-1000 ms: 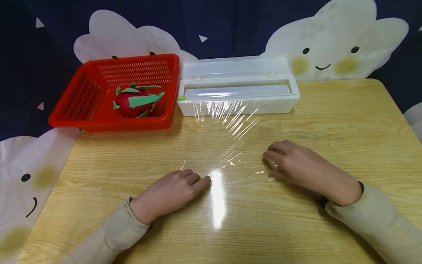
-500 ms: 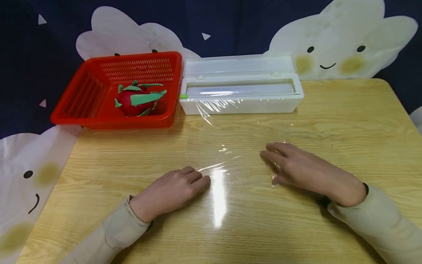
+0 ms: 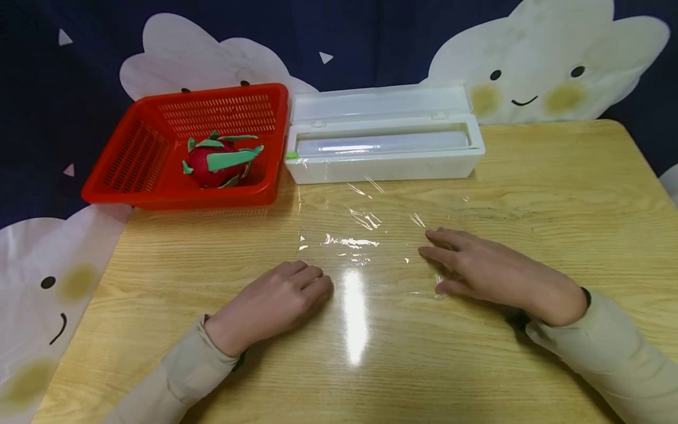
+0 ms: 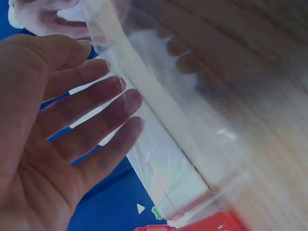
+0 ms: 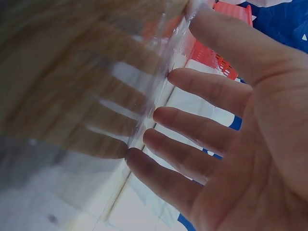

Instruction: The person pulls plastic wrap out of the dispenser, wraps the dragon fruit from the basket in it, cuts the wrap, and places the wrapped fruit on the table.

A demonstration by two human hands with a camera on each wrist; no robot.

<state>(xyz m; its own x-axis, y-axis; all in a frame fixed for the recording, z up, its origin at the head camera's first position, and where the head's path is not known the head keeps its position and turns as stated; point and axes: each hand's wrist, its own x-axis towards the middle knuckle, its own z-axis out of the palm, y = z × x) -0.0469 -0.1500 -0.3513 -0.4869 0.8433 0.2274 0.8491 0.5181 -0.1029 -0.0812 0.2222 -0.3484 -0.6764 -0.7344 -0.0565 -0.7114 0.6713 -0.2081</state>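
Note:
A clear sheet of cling film (image 3: 351,242) runs from the white cling film box (image 3: 389,168) over the table towards both hands. Its roll (image 3: 381,144) lies inside the box, whose lid is up. My left hand (image 3: 275,303) lies at the film's near left edge; the left wrist view shows its fingers (image 4: 96,110) extended, with the tips against the film. At the near right corner, my right hand (image 3: 479,268) touches the film with spread, fairly straight fingers (image 5: 192,127). The film's exact outline is hard to see.
A red plastic basket (image 3: 201,199) stands left of the box, holding a dragon fruit (image 3: 214,165) with green scales. A bright light reflection shows on the wooden table (image 3: 424,365). Behind hangs a dark blue cloth (image 3: 360,35) with cloud faces.
The film's slanting creases near the box have mostly gone and it lies flatter. My right fingers have straightened and spread. My left hand has shifted slightly to the left.

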